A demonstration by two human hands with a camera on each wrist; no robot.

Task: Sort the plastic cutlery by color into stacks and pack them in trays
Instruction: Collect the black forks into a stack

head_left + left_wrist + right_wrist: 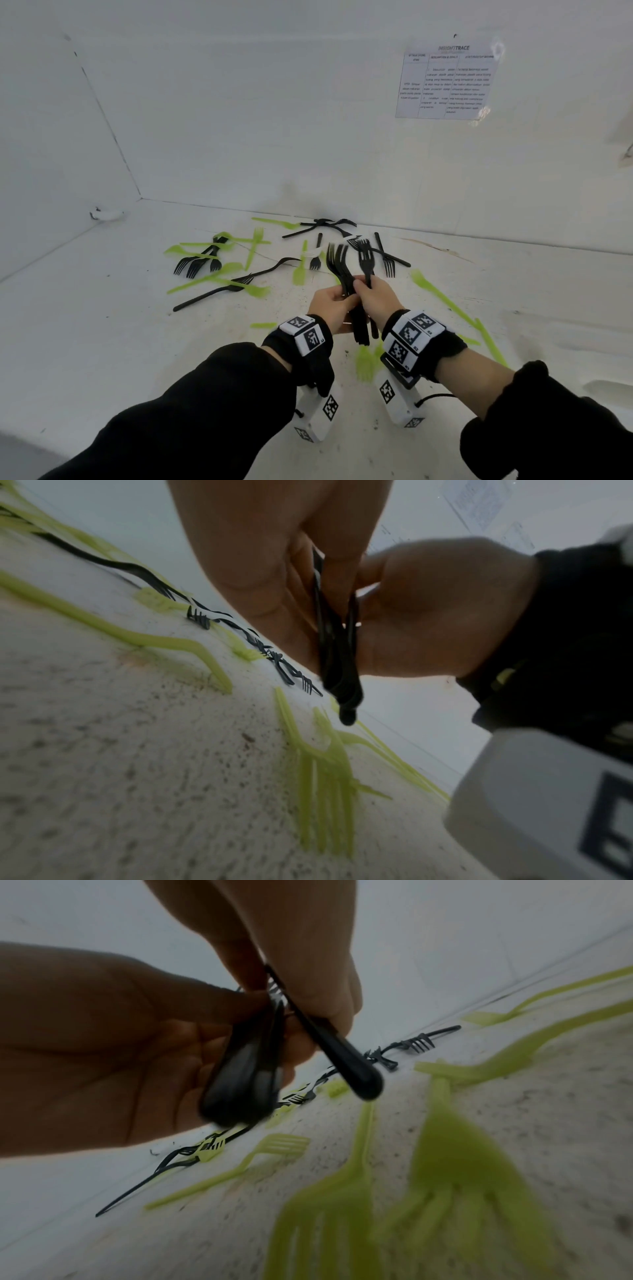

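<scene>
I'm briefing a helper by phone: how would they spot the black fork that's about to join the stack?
Above the white table, both hands meet. The left hand holds a black fork stack; the single black fork is pinched alone in the right hand.

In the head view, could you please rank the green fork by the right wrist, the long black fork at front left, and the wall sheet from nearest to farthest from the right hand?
1. Green fork, just below the right hand.
2. Long black fork, lying at front left.
3. Wall sheet, upper right on the back wall.
</scene>
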